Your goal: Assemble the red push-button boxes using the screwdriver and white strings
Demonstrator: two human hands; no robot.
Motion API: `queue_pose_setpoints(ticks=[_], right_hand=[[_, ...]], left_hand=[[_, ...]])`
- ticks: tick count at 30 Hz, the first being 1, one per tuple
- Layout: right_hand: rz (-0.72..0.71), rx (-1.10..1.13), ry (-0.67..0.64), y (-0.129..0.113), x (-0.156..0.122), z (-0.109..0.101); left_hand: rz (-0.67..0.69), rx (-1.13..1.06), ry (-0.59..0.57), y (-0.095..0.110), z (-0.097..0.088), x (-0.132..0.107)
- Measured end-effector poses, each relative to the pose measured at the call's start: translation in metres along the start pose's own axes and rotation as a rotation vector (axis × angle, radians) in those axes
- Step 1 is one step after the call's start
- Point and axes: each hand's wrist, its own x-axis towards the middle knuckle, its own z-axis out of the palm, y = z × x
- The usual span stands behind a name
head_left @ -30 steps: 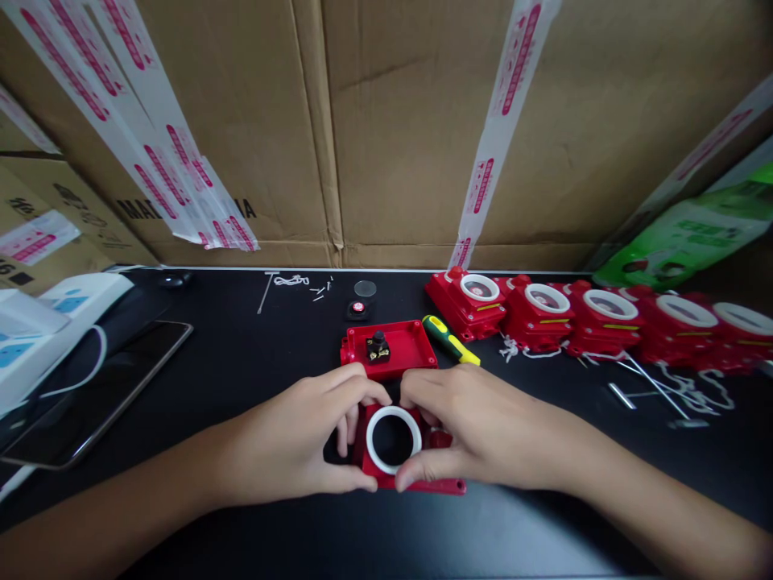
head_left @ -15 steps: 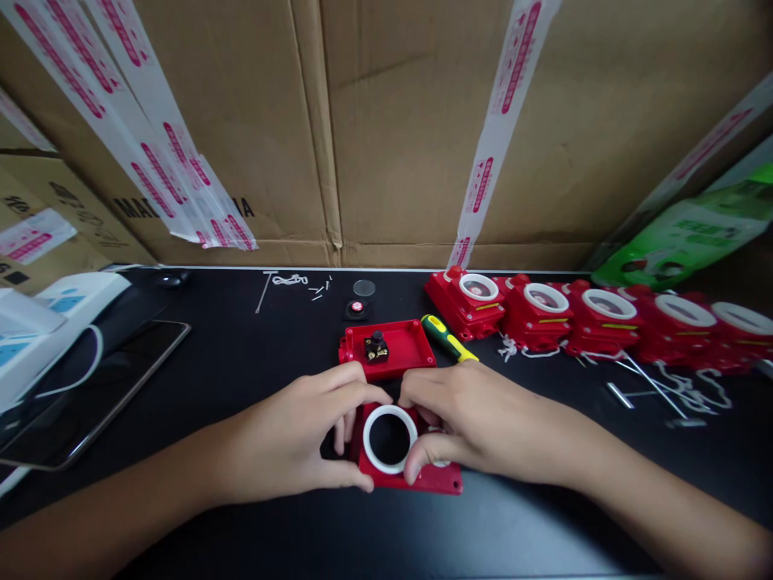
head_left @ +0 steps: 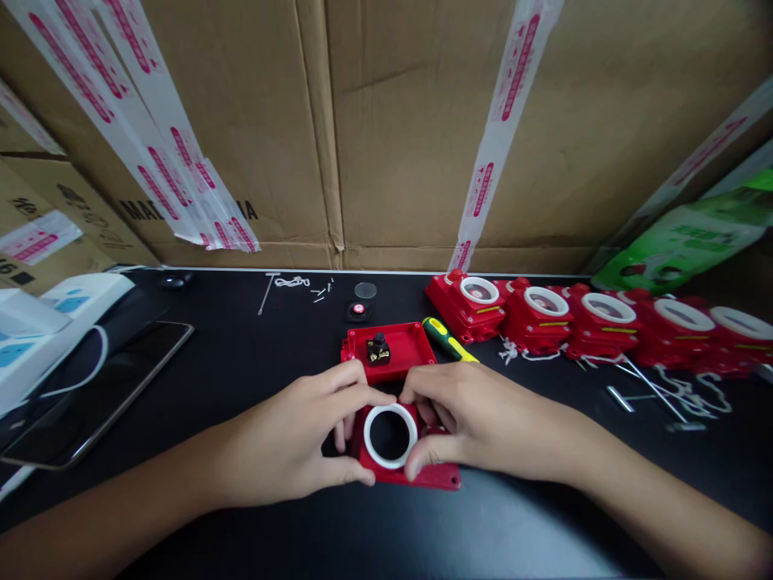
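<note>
A red housing cover point(head_left: 438, 477) lies on the black tabletop in front of me, with a white threaded ring point(head_left: 366, 455) around its dark round opening. My left hand point(head_left: 314, 435) grips the cover's left side, thumb at the near edge and index fingertip at the top of the ring. From the right, my right hand point(head_left: 452, 423) has its thumb against the ring's lower right and its index finger near the top; its other fingers are partly hidden. Just beyond the hands sits an open red box point(head_left: 407, 346) holding a black switch point(head_left: 378, 349).
A yellow-green screwdriver point(head_left: 447, 338) lies right of the open box. Several assembled red boxes point(head_left: 477, 310) line the right, near metal T-bars point(head_left: 658, 395). Behind are a clear disc point(head_left: 365, 290) and a black square part point(head_left: 360, 311). A phone point(head_left: 102, 395) and power strip point(head_left: 66, 310) are left.
Both hands stay on the cover and ring with hardly any movement. The left index fingertip sits slightly further right along the ring's top, and the whole view has shifted slightly.
</note>
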Motion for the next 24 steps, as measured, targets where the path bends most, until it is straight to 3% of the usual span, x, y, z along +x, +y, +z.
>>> queue_pose_setpoints(ticks=[8,24], right_hand=[[0.063,-0.181,0.136,-0.019,0.002,0.018],[0.014,-0.085,0.013,-0.008,-0.001,0.003]], left_hand=[[-0.015,-0.021,0.019,0.003,0.003,0.001],[-0.066,-0.112,0.038,0.002,0.002,0.001]])
